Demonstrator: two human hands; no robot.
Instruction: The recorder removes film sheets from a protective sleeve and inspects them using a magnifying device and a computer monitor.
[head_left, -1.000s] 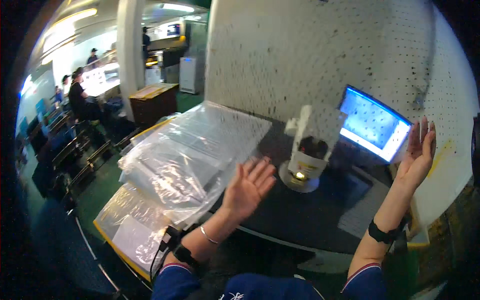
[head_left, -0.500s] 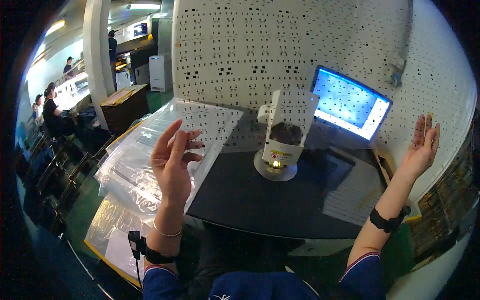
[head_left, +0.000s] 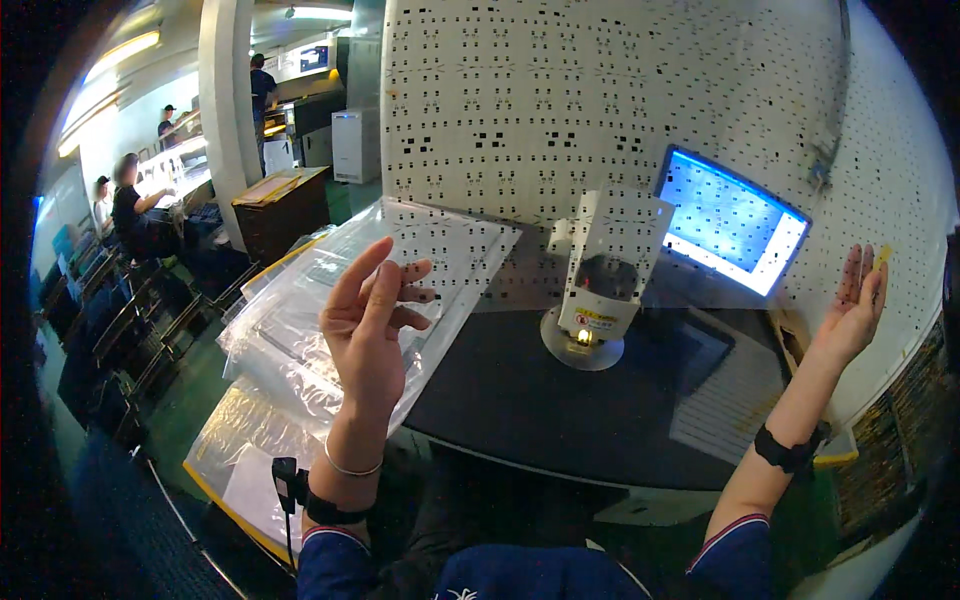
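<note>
A large clear film sheet (head_left: pixel 520 100) printed with rows of small black marks hangs upright in front of me. My left hand (head_left: pixel 365 345) grips its lower left part, thumb in front and the other fingers seen through the film. At the right side, my right hand (head_left: pixel 848 315) holds the sheet the same way, its fingertips behind the printed marks beside a small yellow tab (head_left: pixel 884 257). Through the film I see a white device (head_left: pixel 597 317) on a round metal base, with a small lit lamp. A lit monitor (head_left: pixel 735 222) stands behind it, to the right.
The dark tabletop (head_left: pixel 560 425) lies below the sheet. Clear plastic sleeves (head_left: pixel 290 330) are stacked at the left. Farther back are a pillar (head_left: pixel 222 110), a brown cabinet (head_left: pixel 285 210) with papers on top, a white cabinet (head_left: pixel 356 146) and several people.
The view has turned slightly left, so the table, device and monitor sit farther right. Both hands keep hold of the film sheet and have barely shifted.
</note>
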